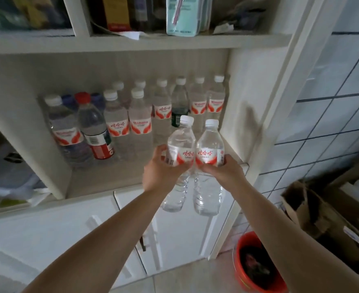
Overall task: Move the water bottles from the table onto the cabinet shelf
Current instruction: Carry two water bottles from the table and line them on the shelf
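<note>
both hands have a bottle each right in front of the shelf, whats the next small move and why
Probably carry both forward and set them upright on the bare front right of the cabinet shelf. The left hand and right hand each grip a bottle in front of the shelf edge, and stored bottles fill the back and left.

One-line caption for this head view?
Left hand and right hand each hold a water bottle before a cabinet shelf already stocked with bottles.

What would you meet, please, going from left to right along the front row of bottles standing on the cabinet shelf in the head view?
White-capped bottle → red-capped bottle → white-capped bottle with a red label → a second one like it.
</note>
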